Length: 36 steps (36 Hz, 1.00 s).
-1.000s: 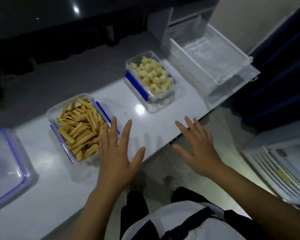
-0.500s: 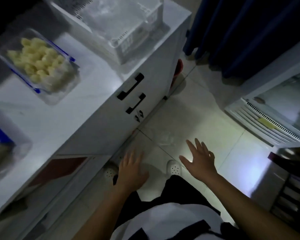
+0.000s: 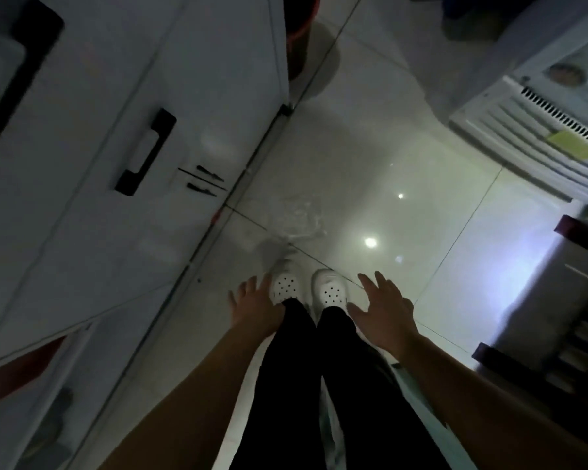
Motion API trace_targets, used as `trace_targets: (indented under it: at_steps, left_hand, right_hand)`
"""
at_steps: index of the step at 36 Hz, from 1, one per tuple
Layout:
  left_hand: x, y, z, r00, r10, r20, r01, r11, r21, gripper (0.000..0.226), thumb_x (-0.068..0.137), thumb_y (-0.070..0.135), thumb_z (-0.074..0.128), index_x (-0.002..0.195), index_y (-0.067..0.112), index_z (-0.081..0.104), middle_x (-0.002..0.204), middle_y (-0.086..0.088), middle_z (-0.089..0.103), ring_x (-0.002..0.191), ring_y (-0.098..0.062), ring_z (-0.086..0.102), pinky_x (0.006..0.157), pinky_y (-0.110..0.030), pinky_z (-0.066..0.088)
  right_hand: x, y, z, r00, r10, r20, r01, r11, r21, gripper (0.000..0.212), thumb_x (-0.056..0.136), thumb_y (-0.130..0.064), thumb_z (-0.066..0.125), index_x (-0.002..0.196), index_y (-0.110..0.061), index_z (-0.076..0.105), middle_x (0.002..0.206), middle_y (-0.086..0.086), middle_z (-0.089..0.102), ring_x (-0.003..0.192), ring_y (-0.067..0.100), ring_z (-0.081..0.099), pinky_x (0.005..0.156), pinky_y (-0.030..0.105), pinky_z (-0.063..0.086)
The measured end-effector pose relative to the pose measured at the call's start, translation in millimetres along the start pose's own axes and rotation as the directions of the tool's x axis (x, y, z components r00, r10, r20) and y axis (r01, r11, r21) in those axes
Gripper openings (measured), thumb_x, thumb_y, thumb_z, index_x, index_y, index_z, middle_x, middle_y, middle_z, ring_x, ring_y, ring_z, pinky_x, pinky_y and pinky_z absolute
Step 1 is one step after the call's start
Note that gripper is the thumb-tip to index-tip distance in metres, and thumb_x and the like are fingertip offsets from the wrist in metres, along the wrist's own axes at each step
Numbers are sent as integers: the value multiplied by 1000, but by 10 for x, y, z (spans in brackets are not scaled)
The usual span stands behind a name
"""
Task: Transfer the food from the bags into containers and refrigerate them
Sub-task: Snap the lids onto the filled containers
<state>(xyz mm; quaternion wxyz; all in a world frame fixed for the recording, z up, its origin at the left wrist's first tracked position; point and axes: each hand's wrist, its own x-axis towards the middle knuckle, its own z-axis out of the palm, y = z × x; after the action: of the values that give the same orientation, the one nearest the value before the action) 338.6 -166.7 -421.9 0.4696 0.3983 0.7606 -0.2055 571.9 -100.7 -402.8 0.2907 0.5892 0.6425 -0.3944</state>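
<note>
In the head view, the left hand (image 3: pixel 257 308) and the right hand (image 3: pixel 384 313) hang low beside the legs, fingers spread, holding nothing. The food containers are not visible. On the floor (image 3: pixel 421 184), ahead of the white shoes (image 3: pixel 286 286), lies what seems a crumpled clear bag (image 3: pixel 294 220). It is somewhat nearer the left hand.

- Cabinet (image 3: pixel 82 232) was white; handles (image 3: pixel 145 152) black.
- Floor tiles (image 3: pixel 370 147) were pale grey-white w/ thin dark grout lines.
- Clogs (image 3: pixel 330 290) were white, dotted w/ small dark holes.
- Trousers (image 3: pixel 286 385) were plain black.
- Bucket (image 3: pixel 297 25) was red-orange.
- Fridge grille (image 3: pixel 510 130) was white, slatted; label (image 3: pixel 572 147) on it yellow.
</note>
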Motion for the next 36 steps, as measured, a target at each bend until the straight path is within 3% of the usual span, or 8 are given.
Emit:
trace_targets:
  at_steps: [5,11,15,20,23,30,33,36]
  left_hand:
    - [1317,22,200,997,-70,31,73,994,-85,72,95,49,50,157,34,17,162,-6,25,145,-31,29,118,-52,22]
    - [2635,-51,673,995,-62,83,68,996,-65,77,92,60,52,157,42,13,167,-5,8,151,-33,14,119,-56,13]
    - [3337,-8,924,996,12,93,1,990,-138,77,93,49,58,156,47,13,168,-4,-5,152,-35,6,120,-54,16]
    - [4047,-44,1163,999,45,-14,-47,985,-168,77,93,44,62,155,47,16,168,-8,-10,153,-34,2,121,-53,16]
    - [4366,-96,1268,999,40,-33,-45,980,-195,76,92,48,63,154,51,18,168,-8,-10,153,-33,-5,122,-54,8]
    - [4599,-136,1417,989,139,-56,-140,990,-16,81,92,51,56,158,33,13,167,5,8,153,-26,-1,121,-53,0]
    - [4388,-116,1389,980,178,-85,-174,984,47,84,91,48,54,159,26,10,167,5,10,153,-26,-3,121,-52,-3]
    - [3972,-81,1269,969,211,-131,-197,974,109,85,93,45,53,160,23,5,168,3,8,153,-28,-4,121,-52,-5]
  right_hand:
    - [1112,183,407,1000,-16,25,18,999,-48,75,95,-55,48,158,-30,16,168,5,6,153,28,10,119,53,20]
    - [2509,270,902,996,-43,72,50,993,-106,73,93,-55,54,155,-36,21,167,9,6,152,33,11,117,60,21]
    - [3319,183,1178,995,-24,98,22,999,25,70,90,-55,60,151,-43,29,167,9,6,151,36,12,113,62,24]
    - [4184,17,1473,991,-43,129,30,995,97,83,87,-62,62,153,-51,14,167,8,-7,152,40,1,116,63,17]
    - [4574,-62,1584,990,-33,134,20,995,94,92,84,-61,65,155,-47,9,166,12,0,150,43,8,117,62,22]
    - [4749,-121,1746,999,-24,41,20,996,90,88,82,-54,68,153,-26,24,156,-1,33,145,29,28,112,59,30]
    - [4486,-86,1670,997,-70,-37,73,996,60,86,84,-52,64,153,-21,22,158,0,31,146,31,24,113,60,25]
    - [4040,-55,1462,993,-99,-62,99,995,-4,90,88,-51,58,157,-18,11,166,0,14,153,32,6,118,60,12]
